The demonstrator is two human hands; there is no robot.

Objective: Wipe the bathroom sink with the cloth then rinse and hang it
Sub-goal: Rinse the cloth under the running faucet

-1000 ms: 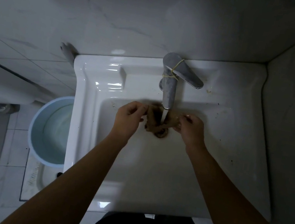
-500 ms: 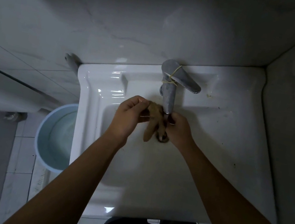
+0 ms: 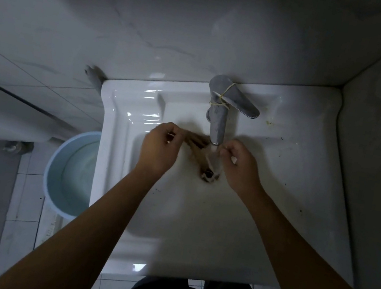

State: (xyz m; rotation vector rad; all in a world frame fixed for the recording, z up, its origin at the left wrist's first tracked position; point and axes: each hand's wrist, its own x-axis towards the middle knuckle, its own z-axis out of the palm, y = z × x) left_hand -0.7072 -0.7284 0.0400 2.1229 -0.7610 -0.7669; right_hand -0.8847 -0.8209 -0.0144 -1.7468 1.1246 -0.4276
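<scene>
Near half of the sink bowl [image 3: 196, 221] is wide open; the tight spot is the faucet [image 3: 218, 123], spout over the drain [image 3: 209, 174], with the cloth [image 3: 197, 141], left hand [image 3: 158, 149] and right hand [image 3: 239, 165] crowding under it; side wall [image 3: 377, 177] hugs the sink's right edge; bucket [image 3: 53, 166] sits on the floor just left

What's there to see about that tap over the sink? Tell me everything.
The tap is dull silvery metal, standing on the back ledge of the white sink. Its single lever points right; a thin yellow rubber band loops round lever and body. Water runs from its spout onto the brown cloth.
</scene>
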